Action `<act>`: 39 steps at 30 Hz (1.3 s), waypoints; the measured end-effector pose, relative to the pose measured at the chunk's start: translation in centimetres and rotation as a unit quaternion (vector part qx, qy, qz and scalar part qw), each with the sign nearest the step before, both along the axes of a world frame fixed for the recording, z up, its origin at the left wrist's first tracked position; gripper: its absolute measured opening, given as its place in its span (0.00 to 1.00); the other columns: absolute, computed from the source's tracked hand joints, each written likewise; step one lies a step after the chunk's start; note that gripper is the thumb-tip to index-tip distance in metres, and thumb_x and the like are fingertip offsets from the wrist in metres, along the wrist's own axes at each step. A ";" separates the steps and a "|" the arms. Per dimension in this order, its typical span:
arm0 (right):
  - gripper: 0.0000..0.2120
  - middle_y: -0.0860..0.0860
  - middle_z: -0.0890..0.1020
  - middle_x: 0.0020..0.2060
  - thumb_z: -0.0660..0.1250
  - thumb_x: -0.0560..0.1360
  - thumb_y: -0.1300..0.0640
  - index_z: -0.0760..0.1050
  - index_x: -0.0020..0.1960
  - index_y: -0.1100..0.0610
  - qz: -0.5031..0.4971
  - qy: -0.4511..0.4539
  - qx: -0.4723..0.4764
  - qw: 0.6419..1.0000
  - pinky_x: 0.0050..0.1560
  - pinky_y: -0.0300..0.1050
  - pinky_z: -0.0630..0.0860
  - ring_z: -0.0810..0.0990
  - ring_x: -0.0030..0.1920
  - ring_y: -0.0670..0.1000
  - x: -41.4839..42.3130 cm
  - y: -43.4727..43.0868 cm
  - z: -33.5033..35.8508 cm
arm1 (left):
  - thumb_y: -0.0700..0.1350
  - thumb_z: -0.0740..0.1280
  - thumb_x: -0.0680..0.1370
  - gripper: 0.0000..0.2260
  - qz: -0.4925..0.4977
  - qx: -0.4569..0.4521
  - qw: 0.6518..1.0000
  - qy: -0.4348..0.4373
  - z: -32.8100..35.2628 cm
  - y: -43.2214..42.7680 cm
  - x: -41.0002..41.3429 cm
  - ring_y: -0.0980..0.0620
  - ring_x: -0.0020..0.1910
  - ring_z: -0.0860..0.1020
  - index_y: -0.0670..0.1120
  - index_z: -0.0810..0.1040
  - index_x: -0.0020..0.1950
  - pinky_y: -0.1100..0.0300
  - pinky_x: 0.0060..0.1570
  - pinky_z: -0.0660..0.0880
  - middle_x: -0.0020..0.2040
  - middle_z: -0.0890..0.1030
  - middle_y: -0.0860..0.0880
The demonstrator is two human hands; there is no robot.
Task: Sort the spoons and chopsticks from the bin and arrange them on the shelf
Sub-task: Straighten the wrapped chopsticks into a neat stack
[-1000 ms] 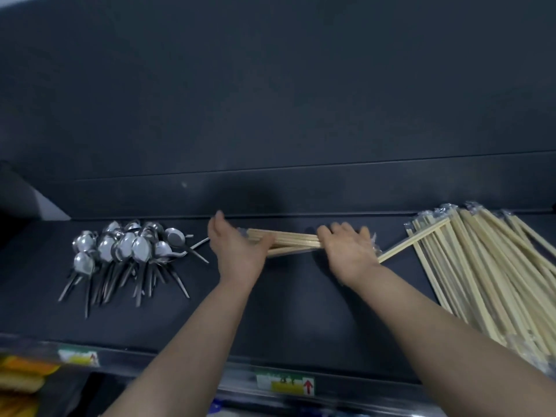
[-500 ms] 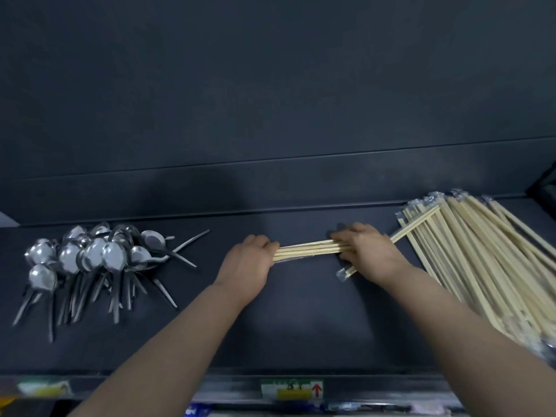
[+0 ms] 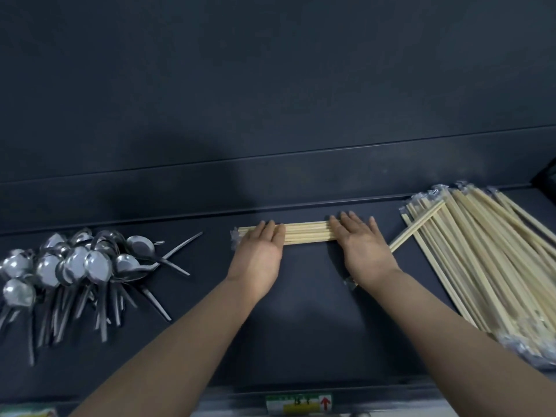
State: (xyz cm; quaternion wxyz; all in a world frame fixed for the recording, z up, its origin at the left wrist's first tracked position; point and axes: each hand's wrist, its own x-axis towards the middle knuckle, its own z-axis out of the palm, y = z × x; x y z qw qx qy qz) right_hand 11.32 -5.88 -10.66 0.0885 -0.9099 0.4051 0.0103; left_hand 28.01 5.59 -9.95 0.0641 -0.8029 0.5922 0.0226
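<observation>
Head view: a bundle (image 3: 307, 234) of chopsticks lies crosswise on the shelf (image 3: 301, 326), close to the back. The left hand (image 3: 258, 257) presses on the bundle's left end and the right hand (image 3: 364, 251) on its right end. Both hands are palm down with fingers straight and close together, pinching nothing. That looks like the weak point: flat palms only trap the sticks, so a push forward or back may roll them apart and fan the bundle out. A stray pair (image 3: 415, 230) slants out of the pile (image 3: 481, 260) right of the bundle and passes under the right hand. Dragging that hand would likely pull the pair along and skew the pile, whose clear wrappers look slippery. Spoons (image 3: 75, 266), well left of the bundle, seem out of harm's way.
</observation>
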 end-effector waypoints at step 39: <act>0.17 0.49 0.84 0.39 0.72 0.62 0.68 0.84 0.47 0.52 -0.062 -0.136 -0.133 0.980 0.35 0.46 0.79 0.81 0.40 0.57 -9.8 0.0 2.8 | 0.45 0.63 0.79 0.13 -0.097 -0.145 0.960 0.221 2.7 -6.7 -10.1 0.48 0.60 0.77 0.49 0.77 0.64 0.54 0.59 0.73 0.59 0.81 0.50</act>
